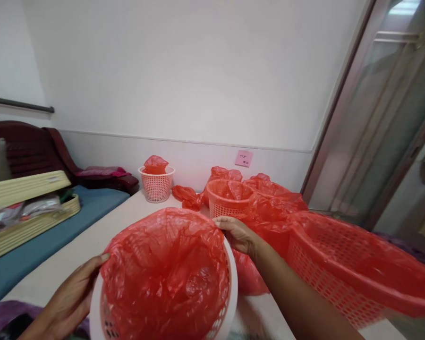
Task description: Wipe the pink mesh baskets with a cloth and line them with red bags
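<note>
In the head view a white plastic basket [233, 283] stands close in front of me, tilted so that its mouth faces me. A thin red plastic bag [163, 269] lines it and is folded over the far part of the rim. My left hand [72, 293] pinches the bag's edge at the left side of the rim, thumb on top. At the far right of the rim, my right hand [235, 232] grips the bag's edge between thumb and fingers. Near the front, parts of the white rim show bare.
Several red-lined baskets crowd the right, including a large one [340, 264] and a smaller one [230, 200]. A white basket [156, 184] holding a red bag stands by the wall. To the left, a yellow box [67, 208] lies on a blue surface. A pink note [243, 158] hangs behind.
</note>
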The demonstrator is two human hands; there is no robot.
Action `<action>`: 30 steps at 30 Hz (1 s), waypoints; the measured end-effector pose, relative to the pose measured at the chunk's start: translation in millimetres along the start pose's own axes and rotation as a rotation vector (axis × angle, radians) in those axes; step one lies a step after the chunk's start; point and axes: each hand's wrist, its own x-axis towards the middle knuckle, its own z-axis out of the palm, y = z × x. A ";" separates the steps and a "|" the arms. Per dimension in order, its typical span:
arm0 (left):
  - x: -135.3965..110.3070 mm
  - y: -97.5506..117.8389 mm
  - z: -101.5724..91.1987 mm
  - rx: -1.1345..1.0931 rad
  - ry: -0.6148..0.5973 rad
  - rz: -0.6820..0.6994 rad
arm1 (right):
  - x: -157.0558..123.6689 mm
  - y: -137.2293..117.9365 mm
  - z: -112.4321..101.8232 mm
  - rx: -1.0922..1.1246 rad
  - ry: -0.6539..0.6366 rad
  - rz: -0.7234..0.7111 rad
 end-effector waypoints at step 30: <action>22.8 -3.5 6.3 0.150 0.013 0.213 | 17.2 25.2 -1.7 -0.146 0.319 -0.140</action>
